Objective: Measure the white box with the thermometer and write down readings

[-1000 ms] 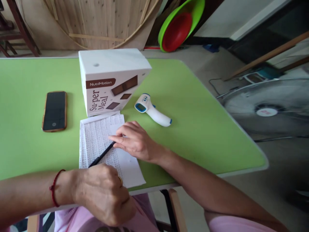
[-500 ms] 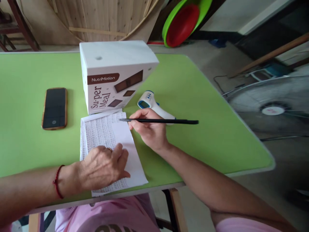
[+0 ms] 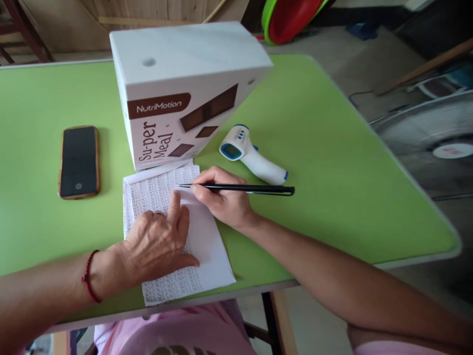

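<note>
A black pen (image 3: 266, 189) lies in the grip of my right hand (image 3: 227, 199), its silver tip pointing left onto the paper. Under it is a sheet of paper (image 3: 210, 246) covered on its left part with dense handwriting; the right part is blank. My left hand (image 3: 158, 241) rests on the page with thumb and index finger apart, the index fingertip just below the pen tip. The other left fingers are bent, and nothing shows in that hand. Part of the writing is hidden under it. The sheet's far edge is folded against a white box (image 3: 192, 56).
A white and blue infrared thermometer (image 3: 254, 155) lies beyond my right hand. On the left is a phone (image 3: 79, 161) in a brown case. Everything stands on a green table (image 3: 332, 197). Past its right edge is a fan (image 3: 443, 143); red and green basins (image 3: 288, 19) are behind.
The view has shifted closer to the table. My left index finger has stretched up toward the pen tip. The pen tip has moved slightly left on the page.
</note>
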The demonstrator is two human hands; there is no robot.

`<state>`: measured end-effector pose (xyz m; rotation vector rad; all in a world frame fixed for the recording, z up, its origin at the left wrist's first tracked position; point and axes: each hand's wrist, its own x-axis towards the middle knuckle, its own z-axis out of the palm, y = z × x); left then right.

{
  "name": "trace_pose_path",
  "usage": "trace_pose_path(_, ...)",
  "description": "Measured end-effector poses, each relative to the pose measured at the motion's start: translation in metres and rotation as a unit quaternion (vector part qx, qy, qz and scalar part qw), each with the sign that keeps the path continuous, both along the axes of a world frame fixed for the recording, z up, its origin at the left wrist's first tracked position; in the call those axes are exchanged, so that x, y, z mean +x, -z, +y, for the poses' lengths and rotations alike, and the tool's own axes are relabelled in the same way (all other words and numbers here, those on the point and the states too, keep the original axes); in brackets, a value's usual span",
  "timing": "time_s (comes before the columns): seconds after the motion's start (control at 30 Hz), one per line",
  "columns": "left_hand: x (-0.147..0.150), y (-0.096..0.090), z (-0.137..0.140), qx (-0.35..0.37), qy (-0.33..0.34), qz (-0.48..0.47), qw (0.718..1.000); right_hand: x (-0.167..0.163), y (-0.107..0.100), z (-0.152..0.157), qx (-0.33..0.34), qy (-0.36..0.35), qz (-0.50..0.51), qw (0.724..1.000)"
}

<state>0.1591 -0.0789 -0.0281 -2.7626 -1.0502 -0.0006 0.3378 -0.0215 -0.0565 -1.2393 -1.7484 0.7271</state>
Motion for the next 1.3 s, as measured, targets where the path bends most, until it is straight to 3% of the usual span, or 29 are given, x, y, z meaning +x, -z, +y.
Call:
trace_pose_path(0.4, 0.003, -0.012, -0.001, -0.025, -0.006, 0.000, 1.000, 0.002, 0.006, 0.003, 0.106, -0.046, -0.036, 0.993)
trace_pose_path(1.3, 0.001, -0.005, -0.001, -0.007, -0.008, 0.013, 1.000, 0.002, 0.006, 0.003, 0.117, -0.046, -0.045, 0.991)
